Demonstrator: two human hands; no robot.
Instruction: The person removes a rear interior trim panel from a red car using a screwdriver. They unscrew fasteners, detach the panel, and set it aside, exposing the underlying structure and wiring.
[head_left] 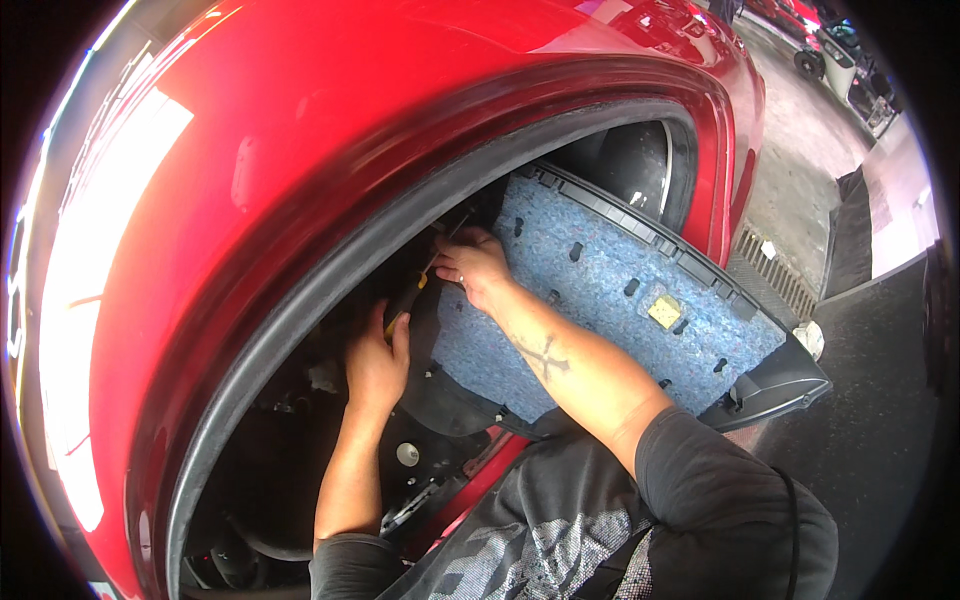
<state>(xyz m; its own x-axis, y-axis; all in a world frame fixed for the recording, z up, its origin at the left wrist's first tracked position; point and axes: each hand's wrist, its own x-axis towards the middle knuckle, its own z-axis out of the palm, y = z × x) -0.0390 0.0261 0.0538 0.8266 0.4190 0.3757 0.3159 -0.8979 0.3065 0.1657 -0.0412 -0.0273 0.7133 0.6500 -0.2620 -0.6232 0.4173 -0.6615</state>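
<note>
Inside the opening of a car (330,90), a screwdriver (408,302) sits in my left hand (378,365), its shaft pointing ahead toward my right hand (474,265). A trim panel (600,290) spreads to the right, partly beneath my right forearm (570,365), with a square pad (664,311) on it. A seal (405,205) curves left of and beyond both hands; a floor grate (770,275) lies outside, past the panel's far right side.
</note>
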